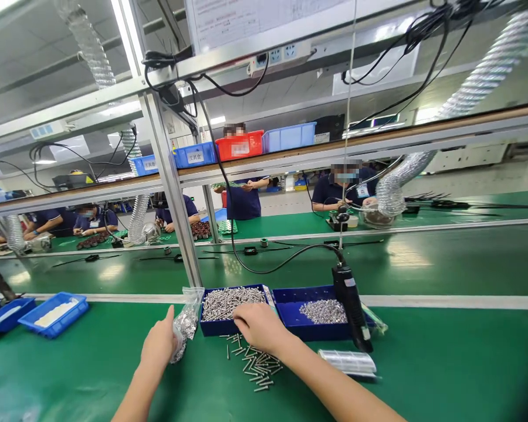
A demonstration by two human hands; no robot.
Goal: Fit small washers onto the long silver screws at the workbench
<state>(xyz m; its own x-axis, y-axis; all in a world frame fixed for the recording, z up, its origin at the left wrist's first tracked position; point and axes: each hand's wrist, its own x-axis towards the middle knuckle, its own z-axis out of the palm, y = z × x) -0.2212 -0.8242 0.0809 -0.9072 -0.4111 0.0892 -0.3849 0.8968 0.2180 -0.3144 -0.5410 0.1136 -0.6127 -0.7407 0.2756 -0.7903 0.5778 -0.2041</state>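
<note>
A clear plastic bag [188, 321] of small shiny metal parts is at my left hand [157, 343]. The index finger points forward while the other fingers curl at the bag's side, partly hidden. My right hand [260, 327] is over the front edge of a blue bin [215, 329] heaped with metal screws [231, 302]. Its fingers are bent down and closed; the fingertips, and anything in them, are hidden. Below that hand, loose screws [260, 369] lie scattered on the green mat. To the right, a second blue bin [288, 313] contains small metal pieces [323, 312].
A black electric screwdriver [352, 308] hangs by its cable before the right bin. Near it lies a clear plastic roll [348, 362]. Blue trays [55, 316] stand at far left. A metal post [169, 187] rises behind the bag. Co-workers [334, 187] sit across the line.
</note>
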